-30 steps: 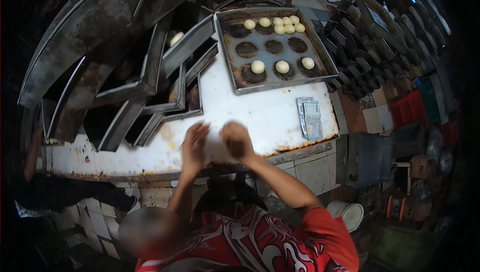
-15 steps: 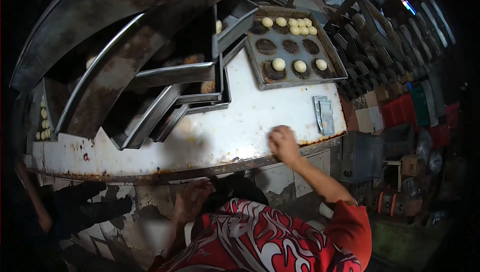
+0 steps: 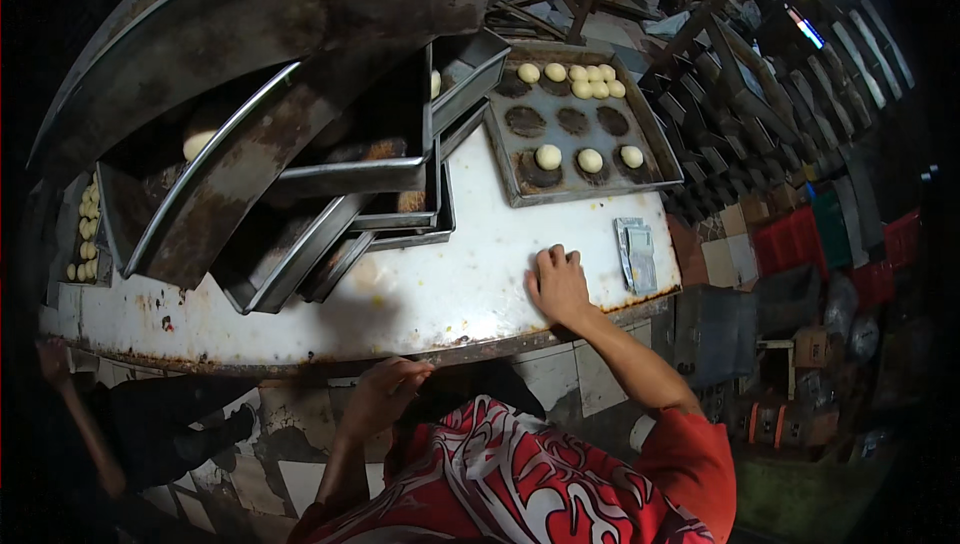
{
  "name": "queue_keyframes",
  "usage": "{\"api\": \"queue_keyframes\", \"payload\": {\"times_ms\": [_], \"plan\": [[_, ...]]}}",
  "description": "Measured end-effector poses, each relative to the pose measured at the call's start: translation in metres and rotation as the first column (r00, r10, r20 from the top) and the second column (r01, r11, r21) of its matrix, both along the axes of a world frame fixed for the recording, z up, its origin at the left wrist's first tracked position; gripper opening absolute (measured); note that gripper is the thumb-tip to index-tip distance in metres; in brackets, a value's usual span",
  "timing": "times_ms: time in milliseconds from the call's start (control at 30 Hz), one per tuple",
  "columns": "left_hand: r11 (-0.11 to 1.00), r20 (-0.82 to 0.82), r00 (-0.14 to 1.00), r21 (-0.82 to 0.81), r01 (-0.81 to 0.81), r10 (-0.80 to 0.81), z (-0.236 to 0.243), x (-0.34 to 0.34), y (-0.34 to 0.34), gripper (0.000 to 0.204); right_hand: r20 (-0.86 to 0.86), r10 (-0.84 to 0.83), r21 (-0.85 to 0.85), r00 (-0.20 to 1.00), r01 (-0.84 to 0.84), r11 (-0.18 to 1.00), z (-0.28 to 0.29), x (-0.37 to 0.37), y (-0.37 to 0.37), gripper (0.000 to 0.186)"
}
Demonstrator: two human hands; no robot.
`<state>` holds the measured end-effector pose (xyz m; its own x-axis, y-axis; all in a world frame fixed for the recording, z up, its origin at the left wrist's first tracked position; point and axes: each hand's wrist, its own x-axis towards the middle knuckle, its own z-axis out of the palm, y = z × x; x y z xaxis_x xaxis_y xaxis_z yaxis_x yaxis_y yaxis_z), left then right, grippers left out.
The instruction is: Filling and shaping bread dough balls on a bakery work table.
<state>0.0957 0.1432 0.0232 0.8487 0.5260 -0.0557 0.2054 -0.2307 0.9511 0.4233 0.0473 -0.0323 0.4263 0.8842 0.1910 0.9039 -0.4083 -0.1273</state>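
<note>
Holding the right hand [image 3: 560, 282] low at the white tabletop [image 3: 470, 279], in front of the baking tray [image 3: 600, 192]. Turning the palm downward there, bending the fingers toward the tray and setting the thumb a little apart on the left. Neither spreading wide nor balling into a fist; covering the space beneath the palm, so giving no way of telling about a grip. Slanting the right forearm away from the tray, down and to the right, into a red sleeve [image 3: 690, 464].

Holding the left hand [image 3: 388, 391] near the table's front edge, farther from the tray than the right hand and off to the tray's left. Curling the left fingers loosely rightward, half closed, and leaving any grip impossible to tell from this angle. Raising the left forearm steeply toward that edge.

Seeing three pale dough balls [image 3: 590, 161] at dark round stains in the tray's near row, plus two single balls and a tight cluster [image 3: 599, 89] in its far row. Seeing also flat grey-green banknotes [image 3: 635, 256] just in front of the tray, beside the right hand, and overlapping deep metal pans [image 3: 350, 178] to its left.
</note>
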Motion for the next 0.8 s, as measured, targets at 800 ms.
{"api": "queue_keyframes", "payload": {"times_ms": [800], "plan": [[0.737,-0.031,0.743,-0.108,-0.667,0.668,0.038,0.148,-0.072,0.021,-0.034,0.08,0.113,0.996,-0.076,0.991,-0.024,0.326,0.343,0.023]]}}
